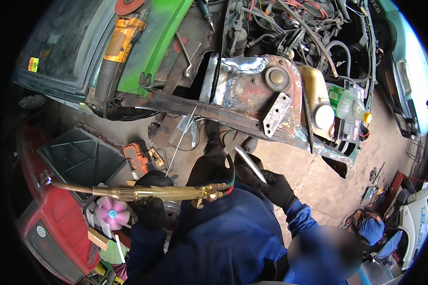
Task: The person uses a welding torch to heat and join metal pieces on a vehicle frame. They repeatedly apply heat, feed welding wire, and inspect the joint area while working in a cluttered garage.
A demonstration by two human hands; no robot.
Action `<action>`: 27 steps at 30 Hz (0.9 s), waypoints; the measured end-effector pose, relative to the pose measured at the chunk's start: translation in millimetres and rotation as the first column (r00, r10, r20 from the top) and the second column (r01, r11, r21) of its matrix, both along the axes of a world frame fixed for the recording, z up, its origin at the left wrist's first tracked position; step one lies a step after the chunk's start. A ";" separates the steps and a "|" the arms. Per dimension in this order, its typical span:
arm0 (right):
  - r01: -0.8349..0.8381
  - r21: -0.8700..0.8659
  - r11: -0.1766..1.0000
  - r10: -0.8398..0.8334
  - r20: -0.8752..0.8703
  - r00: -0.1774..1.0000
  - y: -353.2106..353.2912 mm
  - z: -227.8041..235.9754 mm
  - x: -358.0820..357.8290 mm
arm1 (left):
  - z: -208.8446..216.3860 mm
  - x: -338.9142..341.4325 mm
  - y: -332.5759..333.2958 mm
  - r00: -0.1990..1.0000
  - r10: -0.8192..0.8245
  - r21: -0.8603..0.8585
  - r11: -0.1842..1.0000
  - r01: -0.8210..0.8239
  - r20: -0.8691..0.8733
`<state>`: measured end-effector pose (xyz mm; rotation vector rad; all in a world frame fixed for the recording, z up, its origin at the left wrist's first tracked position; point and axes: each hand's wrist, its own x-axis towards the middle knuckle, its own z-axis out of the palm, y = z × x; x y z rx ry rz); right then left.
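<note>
The left hand, in a black glove, has its grip closed around a brass torch lying level, nozzle toward nine o'clock. At three o'clock of it, the gloved right hand pinches a thin metal rod pointing to eleven o'clock. A rusty car panel lies at twelve o'clock, an orange grinder beyond.

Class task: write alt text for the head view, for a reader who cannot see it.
A black-gloved left hand holds a brass welding torch and the gloved right hand a thin metal rod, below a rusty car body panel beside an open engine bay.
</note>
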<state>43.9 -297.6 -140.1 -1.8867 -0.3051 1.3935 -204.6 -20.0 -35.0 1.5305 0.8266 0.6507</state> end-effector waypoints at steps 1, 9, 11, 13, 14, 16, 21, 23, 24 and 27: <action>-0.103 -0.035 0.994 0.105 0.048 0.993 -14.4 13.0 6.3 | 0.1 0.5 -3.5 0.999 0.029 0.013 0.999 -0.030 0.025; -0.014 -0.001 1.000 0.014 0.195 0.981 -70.7 101.5 34.0 | 2.0 -7.8 -32.5 0.988 0.140 0.189 0.974 -0.124 -0.073; 0.201 0.104 0.974 -0.220 0.229 0.948 -63.5 105.8 41.6 | 4.6 -5.9 -39.4 0.976 0.199 0.294 0.941 -0.166 -0.087; 0.343 0.146 0.928 -0.371 0.294 0.881 -50.5 107.9 58.5 | 9.3 -1.0 -45.0 0.988 0.149 0.086 0.985 -0.151 0.028; 0.383 0.159 0.910 -0.415 0.322 0.851 -42.8 108.8 70.1 | 12.3 2.2 -47.0 0.983 0.122 -0.046 0.992 -0.116 0.137; 0.293 0.132 0.947 -0.318 0.516 0.795 -29.5 114.0 93.5 | 17.2 10.1 -50.2 0.980 0.144 -0.033 0.989 -0.141 0.136; 0.145 0.094 0.985 -0.171 0.637 0.752 -6.1 114.5 131.9 | 29.3 24.1 -58.6 0.977 0.147 -0.011 0.989 -0.147 0.154; 0.064 -0.019 0.998 -0.034 0.684 0.728 -6.4 108.6 141.0 | 34.6 26.0 -61.3 0.981 0.150 0.001 0.988 -0.152 0.125; 0.047 -0.042 0.998 -0.002 0.725 0.689 -7.5 103.5 143.7 | 37.4 26.6 -62.8 0.981 0.157 0.000 0.987 -0.158 0.116; -0.059 -0.012 0.998 0.041 0.855 0.517 -8.6 82.4 147.2 | 41.7 31.0 -65.8 0.978 0.138 0.004 0.990 -0.141 0.153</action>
